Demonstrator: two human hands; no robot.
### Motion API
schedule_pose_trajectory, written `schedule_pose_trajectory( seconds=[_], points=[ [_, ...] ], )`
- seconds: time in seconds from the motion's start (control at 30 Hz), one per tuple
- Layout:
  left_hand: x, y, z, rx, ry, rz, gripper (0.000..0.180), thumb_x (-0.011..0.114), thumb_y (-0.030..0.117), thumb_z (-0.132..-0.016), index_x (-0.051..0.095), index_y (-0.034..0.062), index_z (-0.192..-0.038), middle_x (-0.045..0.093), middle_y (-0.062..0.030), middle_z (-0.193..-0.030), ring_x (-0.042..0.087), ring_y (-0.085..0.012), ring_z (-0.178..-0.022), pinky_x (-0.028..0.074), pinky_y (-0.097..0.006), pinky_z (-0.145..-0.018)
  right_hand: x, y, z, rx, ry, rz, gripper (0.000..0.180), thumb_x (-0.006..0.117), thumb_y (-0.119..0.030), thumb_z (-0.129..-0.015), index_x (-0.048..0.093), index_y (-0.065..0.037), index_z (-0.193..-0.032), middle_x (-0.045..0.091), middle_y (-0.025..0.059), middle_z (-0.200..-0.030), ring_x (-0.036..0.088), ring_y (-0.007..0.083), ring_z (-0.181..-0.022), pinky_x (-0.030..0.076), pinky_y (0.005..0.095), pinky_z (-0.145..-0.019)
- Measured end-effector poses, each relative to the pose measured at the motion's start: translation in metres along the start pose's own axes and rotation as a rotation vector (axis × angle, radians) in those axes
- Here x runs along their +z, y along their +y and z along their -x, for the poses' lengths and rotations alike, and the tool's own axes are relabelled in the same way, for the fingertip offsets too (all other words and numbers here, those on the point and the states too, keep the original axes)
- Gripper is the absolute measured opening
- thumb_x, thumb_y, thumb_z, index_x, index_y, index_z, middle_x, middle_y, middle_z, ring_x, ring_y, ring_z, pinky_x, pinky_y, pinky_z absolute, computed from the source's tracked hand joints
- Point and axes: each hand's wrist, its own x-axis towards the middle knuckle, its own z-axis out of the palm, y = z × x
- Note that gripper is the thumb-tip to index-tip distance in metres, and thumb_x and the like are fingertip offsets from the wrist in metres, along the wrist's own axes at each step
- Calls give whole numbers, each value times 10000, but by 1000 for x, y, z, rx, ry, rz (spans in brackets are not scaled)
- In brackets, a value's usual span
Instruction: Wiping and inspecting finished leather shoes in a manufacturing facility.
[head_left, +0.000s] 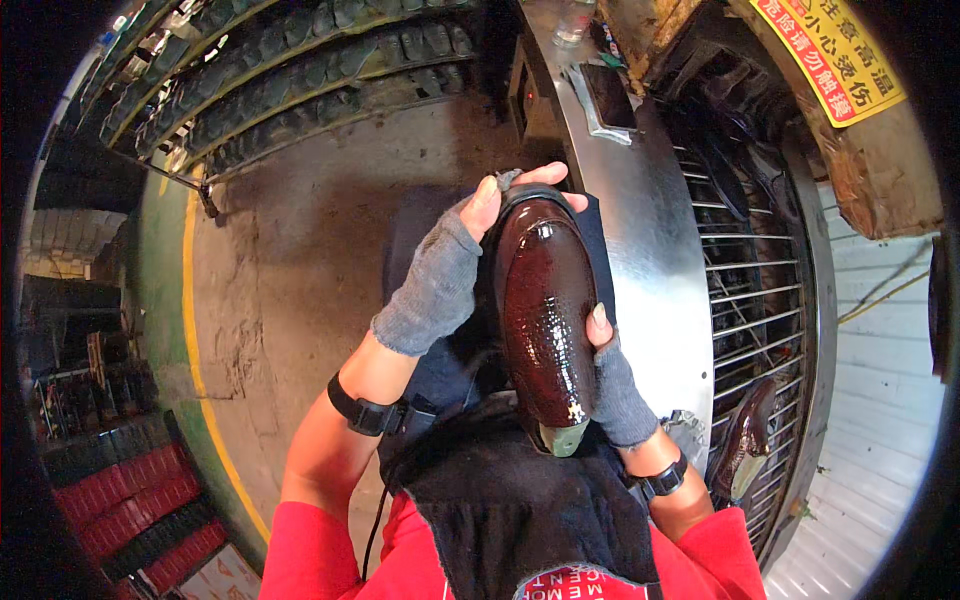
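Observation:
In front of my lap I hold a glossy dark brown-red shoe upper (pixel 545 300) with a scaly texture, stretched over a shoe last. The pale green end of the last (pixel 564 438) sticks out at the near end, by my black apron (pixel 530 510). My left hand (pixel 448 265), in a grey fingerless glove, is wrapped round the far end, beside a dark rim there. A scrap of dark grey cloth (pixel 508 180) shows at its fingertips. Along the right side, my right hand (pixel 613 375), gloved alike, grips the shoe, thumb up; its other fingers are hidden underneath.
To my right runs a metal worktop (pixel 655 230) bearing a dark flat pad (pixel 608 97) and a clear bottle (pixel 573 22). Beyond it, another glossy shoe (pixel 748 440) lies on a barred rack (pixel 755 300). Shelves of dark shoes (pixel 330 70) stand far left.

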Motion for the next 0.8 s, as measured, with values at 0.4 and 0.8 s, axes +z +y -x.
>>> schedule_pose_trajectory(
  seconds=[0.4, 0.8],
  points=[
    [25, 34, 37, -9, -21, -412, 884, 863, 156, -787, 402, 11, -1527, 619, -225, -1442, 639, -287, -1284, 504, -435, -1111, 4, 1, 15, -27, 34, 230, 786, 577, -685, -996, 690, 59, -1223, 770, 121, -1071, 736, 164, -922, 589, 296, -810],
    [48, 56, 76, 225, 242, -366, 1104, 965, 472, -705, 307, 121, -1518, 589, -325, -1421, 620, -409, -1289, 508, -530, -1110, 2, -34, 18, -260, -261, 559, 692, 643, -598, -987, 665, 30, -1277, 702, 88, -1162, 653, 119, -929, 534, 280, -785]
  ],
)
